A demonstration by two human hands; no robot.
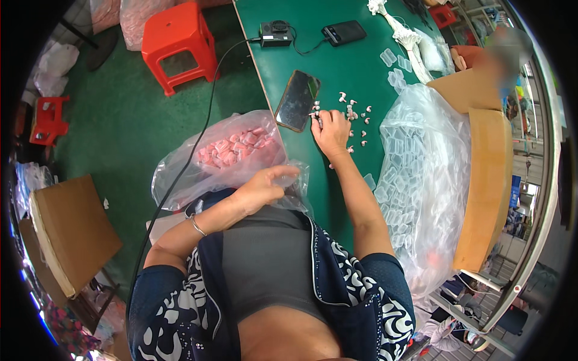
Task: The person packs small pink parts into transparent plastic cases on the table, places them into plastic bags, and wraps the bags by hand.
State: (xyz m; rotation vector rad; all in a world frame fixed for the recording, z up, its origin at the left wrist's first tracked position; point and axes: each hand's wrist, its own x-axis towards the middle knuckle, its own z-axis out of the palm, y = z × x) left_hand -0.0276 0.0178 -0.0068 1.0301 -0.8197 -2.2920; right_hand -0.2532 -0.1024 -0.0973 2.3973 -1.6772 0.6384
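Note:
My left hand point(263, 188) hovers at the near edge of a clear plastic bag point(174, 174) that holds many small pink packets point(232, 149). Its index finger stretches out to the right, apart from the thumb, and I see nothing between them. On the green table, my right hand point(332, 131) bends its fingers down around small pink-and-white curved pieces point(316, 107) beside a dark phone point(298, 99). What its fingertips grip is partly hidden. More loose pieces point(353, 111) lie scattered just right of that hand.
A large clear bag of transparent plastic cases point(403, 162) lies to the right, against an open cardboard box point(484, 192). A black device point(276, 35) and a power bank point(344, 33) sit at the far side, with a cable point(211, 102) running down left. A red stool point(177, 45) stands on the floor.

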